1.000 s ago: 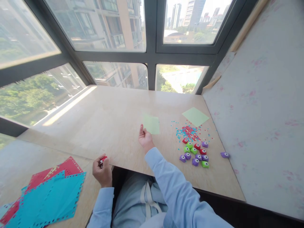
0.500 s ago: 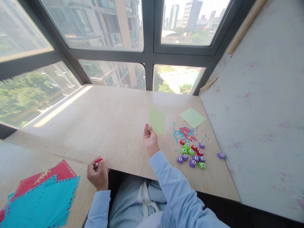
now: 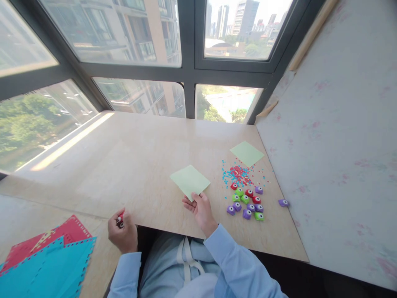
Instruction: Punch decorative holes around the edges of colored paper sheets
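Note:
My right hand pinches the near corner of a pale green sheet of paper between thumb and fingers, in front of me over the table. In my left hand, closed at the table's front edge, is a small red craft punch, mostly covered by the fingers. To the right of my right hand lie several small craft punches in purple, green and red. Behind them is a heap of red and blue paper bits. A second pale green sheet lies flat beyond the bits.
Blue paper and red paper, punched along their edges, overlap at the lower left. One purple punch sits apart by the papered wall. Windows border the wooden table at the back and left.
The green sheet, blurred and upright-looking before, is now spread toward the left and nearer to me in my right hand. The left hand keeps its hold on the red punch.

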Motion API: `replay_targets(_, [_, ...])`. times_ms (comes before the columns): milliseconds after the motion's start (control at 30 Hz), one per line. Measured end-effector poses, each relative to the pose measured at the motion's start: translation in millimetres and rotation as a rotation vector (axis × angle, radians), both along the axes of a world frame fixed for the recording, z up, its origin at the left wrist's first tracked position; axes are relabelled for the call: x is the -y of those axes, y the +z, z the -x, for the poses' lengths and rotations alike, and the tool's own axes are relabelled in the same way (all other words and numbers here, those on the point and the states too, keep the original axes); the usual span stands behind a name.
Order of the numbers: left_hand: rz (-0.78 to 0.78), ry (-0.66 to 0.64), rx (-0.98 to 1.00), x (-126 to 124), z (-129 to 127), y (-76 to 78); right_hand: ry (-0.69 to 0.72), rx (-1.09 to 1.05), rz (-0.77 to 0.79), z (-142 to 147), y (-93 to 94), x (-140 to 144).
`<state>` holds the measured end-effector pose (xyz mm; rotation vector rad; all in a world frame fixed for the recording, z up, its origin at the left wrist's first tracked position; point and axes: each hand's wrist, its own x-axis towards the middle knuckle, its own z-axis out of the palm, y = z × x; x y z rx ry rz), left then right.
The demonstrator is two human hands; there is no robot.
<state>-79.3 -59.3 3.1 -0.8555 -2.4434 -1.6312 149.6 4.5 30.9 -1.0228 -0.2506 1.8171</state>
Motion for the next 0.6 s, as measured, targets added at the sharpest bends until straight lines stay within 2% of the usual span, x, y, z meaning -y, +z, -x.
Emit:
replay_targets(133, [0.058, -0.064, -0.1, -2.3, 1.5, -3.7, 0.139, 0.184, -0.099, -36.7, -1.5, 6.8])
replay_targets(200, [0.081, -0.106, -0.089, -5.3, 1.7, -5.0, 0.263, 0.275, -0.114, -55.5, -1.1, 7.1])
replay_targets(333, [0.114, -0.236, 0.009, -15.0, -7.4, -3.9, 0.38, 0.461, -0.111, -87.9, -1.7, 5.9])
replay_targets(400, [0.136, -0.343, 0.029, -22.0, -17.5, -3.8, 0.429, 0.533, -0.095, -98.9, -2.7, 6.5])
replay_targets(500, [0.131, -0.514, -0.054, -35.2, -35.7, -6.1, 0.492, 0.605, -0.07, -107.7, -5.1, 10.4])
replay_targets(600, [0.118, -0.617, -0.123, -49.9, -51.7, -10.0, 0.57, 0.626, -0.085, -109.3, -8.5, 15.4])
